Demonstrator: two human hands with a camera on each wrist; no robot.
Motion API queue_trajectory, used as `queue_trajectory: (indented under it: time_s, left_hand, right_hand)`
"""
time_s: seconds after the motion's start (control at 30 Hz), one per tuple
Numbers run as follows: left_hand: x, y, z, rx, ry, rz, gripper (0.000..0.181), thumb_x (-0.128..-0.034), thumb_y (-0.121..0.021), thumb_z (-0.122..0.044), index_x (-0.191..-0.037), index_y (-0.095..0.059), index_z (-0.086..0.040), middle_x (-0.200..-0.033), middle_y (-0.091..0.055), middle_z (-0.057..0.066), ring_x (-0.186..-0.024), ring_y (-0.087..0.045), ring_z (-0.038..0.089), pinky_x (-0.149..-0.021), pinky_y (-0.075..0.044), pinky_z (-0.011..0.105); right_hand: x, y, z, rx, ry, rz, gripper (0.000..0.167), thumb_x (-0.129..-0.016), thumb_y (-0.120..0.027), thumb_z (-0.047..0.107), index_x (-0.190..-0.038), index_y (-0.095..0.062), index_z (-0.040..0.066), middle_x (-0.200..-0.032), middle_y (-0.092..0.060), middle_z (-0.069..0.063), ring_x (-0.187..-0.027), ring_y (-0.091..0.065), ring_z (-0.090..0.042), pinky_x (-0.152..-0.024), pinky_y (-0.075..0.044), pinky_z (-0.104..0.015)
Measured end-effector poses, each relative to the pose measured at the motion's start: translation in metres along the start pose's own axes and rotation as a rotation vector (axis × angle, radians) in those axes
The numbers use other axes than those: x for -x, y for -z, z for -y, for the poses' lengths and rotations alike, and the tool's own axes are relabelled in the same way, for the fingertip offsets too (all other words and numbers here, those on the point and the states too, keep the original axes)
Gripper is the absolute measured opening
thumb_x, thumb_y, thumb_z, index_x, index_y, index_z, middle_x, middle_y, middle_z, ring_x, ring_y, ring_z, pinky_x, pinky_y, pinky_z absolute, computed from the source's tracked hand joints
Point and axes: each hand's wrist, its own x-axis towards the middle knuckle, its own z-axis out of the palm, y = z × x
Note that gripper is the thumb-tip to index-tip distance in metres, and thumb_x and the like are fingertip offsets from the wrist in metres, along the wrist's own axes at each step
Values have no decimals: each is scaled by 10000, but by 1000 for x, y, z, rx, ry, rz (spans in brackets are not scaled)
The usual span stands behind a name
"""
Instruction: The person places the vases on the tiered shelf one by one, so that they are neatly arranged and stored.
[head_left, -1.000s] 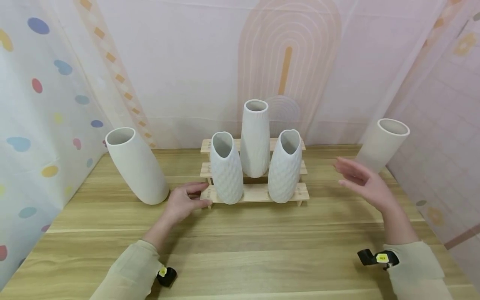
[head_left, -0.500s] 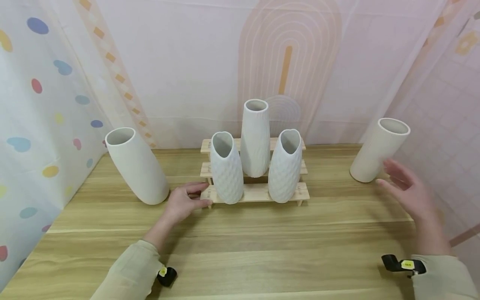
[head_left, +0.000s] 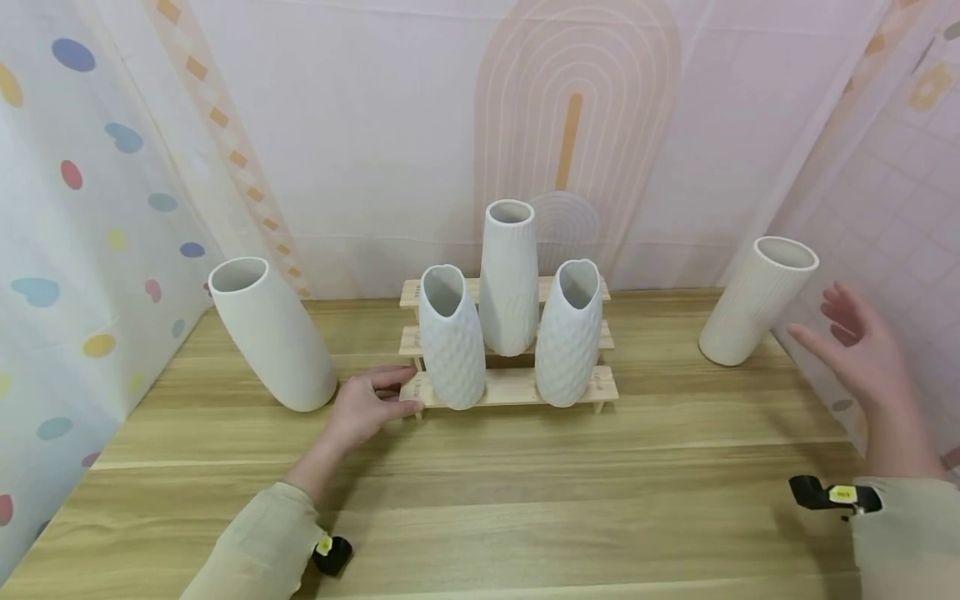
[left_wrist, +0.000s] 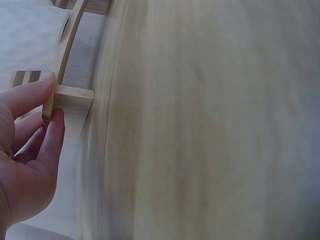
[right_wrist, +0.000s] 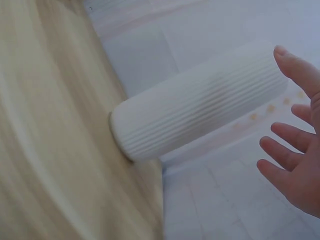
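My left hand [head_left: 367,406] pinches the left end of the lowest step of a wooden stepped rack [head_left: 510,387]; the left wrist view shows the thumb and fingers [left_wrist: 52,142] on either side of the thin board [left_wrist: 64,50]. My right hand [head_left: 862,350] is raised at the far right, fingers spread and holding nothing. Just left of it stands a white ribbed vase [head_left: 753,304], apart from the fingers in the right wrist view. On the rack are two dimpled white vases, left [head_left: 453,350] and right [head_left: 570,350], with a taller white vase [head_left: 510,283] behind them.
A smooth white vase [head_left: 277,337] stands on the wooden table [head_left: 525,508], left of the rack and close to my left hand. Patterned curtains [head_left: 360,150] hang behind the table and along both sides.
My right hand has moved rightward from in front of the ribbed vase to its right side, so the vase shows fully. The left hand keeps its grip; the vases stay where they were.
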Motion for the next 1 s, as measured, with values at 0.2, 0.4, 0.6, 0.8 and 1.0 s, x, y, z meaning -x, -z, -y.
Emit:
queue_trajectory:
  time_s: [0.2,0.4,0.6,0.8,1.0]
  left_hand:
    - [0,0,1,0,-5,-2,547,-803,-845,-159,-1287,-648,3,-1376,-561,185,-1169,-591,330,-943,-528,393]
    - [0,0,1,3,-6,0,548,-801,-847,-158,-1286,-649,4,-1373,-563,186,-1174,-587,330,-952,-524,402]
    - [0,-1,0,1,-8,-2,546,-801,-846,-150,-1287,-649,3,-1373,-567,180,-1169,-592,325,-945,-527,395]
    - [1,-1,0,-6,-14,-6,543,-800,-846,-147,-1284,-651,3,-1369,-571,178,-1161,-598,320,-937,-532,388]
    - [0,-1,1,-1,-12,-10,541,-798,-847,-146,-1281,-653,3,-1367,-572,177,-1152,-601,319,-928,-536,377]
  right_hand:
    - [-24,-3,14,-52,-30,68,947,-947,-682,324,-1601,2,286,-1648,-80,-128,-1474,-160,-369,-1190,-165,-513]
    - [-44,-14,24,-93,-25,46,936,-935,-695,299,-1610,-50,231,-1625,-191,-107,-1438,-248,-310,-1167,-272,-419]
    - [-53,-25,26,-142,9,-71,579,-875,-768,177,-1348,-464,315,-1140,-500,136,-990,-471,-60,-725,-436,-93]
    - [-52,-29,27,-192,-17,-125,563,-850,-787,150,-1299,-499,329,-1080,-488,179,-929,-475,-22,-697,-429,-86]
    - [-44,-30,30,-178,-48,-129,591,-840,-809,202,-1336,-509,321,-1092,-504,189,-951,-482,-11,-727,-429,-97]
